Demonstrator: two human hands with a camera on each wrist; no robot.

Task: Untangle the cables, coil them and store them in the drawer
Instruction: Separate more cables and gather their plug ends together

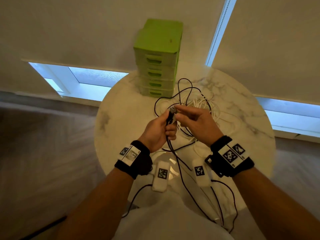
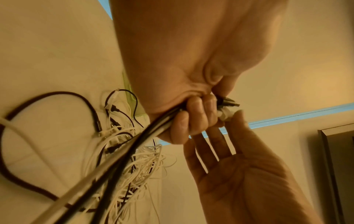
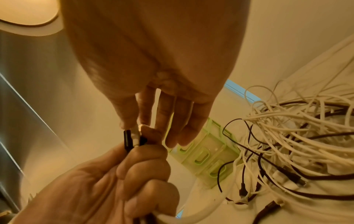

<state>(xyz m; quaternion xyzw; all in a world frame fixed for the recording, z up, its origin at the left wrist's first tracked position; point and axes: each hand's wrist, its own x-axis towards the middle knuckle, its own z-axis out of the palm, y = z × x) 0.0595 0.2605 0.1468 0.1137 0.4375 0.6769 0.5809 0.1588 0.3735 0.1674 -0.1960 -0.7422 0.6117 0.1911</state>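
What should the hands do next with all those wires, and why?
Probably pull the gathered cables away from the pile. The left hand already grips several cable ends together, and the right hand pinches their tips, but the lengths still trail into the tangled cables on the table. The green drawers all look closed, so storing comes later.

We see a round white marble surface (image 1: 242, 108) standing by windows (image 1: 97, 80) whose pale roller blinds (image 1: 78, 32) are drawn nearly down, blue daylight showing beneath; the floor (image 1: 43, 144) looks like grey-brown wood, though blurred
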